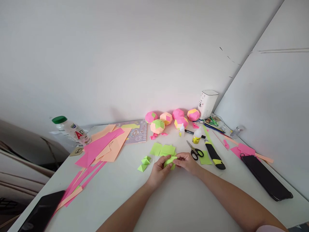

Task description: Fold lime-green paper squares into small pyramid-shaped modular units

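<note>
A small piece of lime-green paper (171, 161) is pinched between both hands above the table. My left hand (159, 169) is closed on its left side, thumb in front. On its right side, the fingertips of my right hand (187, 162) grip the same paper. Just beyond them lie flat green paper squares (167, 150) and another green sheet (156, 149). Left of my hands sit several small folded green paper pieces (142, 168). Scissors (196, 151) rest to the right, their blades pointing away, close to a green paper square (205, 158).
Faceted paper balls (157, 126) stand along the wall. Glue bottles (196, 136), a box cutter (214, 155), a white holder (207, 103) and a black case (265, 177) are on the right. Leftward are pink and orange sheets (96, 148), a bottle (72, 130) and a dark phone-like slab (42, 211).
</note>
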Available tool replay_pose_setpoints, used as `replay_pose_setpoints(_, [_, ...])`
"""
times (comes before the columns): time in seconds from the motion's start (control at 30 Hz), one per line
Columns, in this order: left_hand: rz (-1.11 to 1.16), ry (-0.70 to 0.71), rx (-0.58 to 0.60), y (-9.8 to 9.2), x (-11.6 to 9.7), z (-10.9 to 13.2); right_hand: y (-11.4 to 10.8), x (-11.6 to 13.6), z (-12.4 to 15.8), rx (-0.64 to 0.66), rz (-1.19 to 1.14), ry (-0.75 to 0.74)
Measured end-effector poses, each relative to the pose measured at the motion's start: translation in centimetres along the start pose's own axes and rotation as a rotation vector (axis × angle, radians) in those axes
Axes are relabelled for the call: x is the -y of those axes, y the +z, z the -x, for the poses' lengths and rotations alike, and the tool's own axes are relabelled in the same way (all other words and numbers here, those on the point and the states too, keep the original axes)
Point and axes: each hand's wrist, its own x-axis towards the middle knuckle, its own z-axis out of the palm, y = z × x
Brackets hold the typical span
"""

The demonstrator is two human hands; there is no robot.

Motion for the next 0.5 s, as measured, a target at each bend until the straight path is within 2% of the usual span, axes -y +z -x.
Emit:
replay_pose_setpoints(0.2, [-0.175, 0.066, -0.011, -0.1, 0.6, -0.1, 0.1, 0.0, 0.0, -0.059, -0.018, -0.004])
replay_pose_setpoints(0.5, [-0.3, 0.105, 0.06, 0.2, -0.6, 0.3, 0.1, 0.1, -0.1, -0.074, -0.024, -0.017])
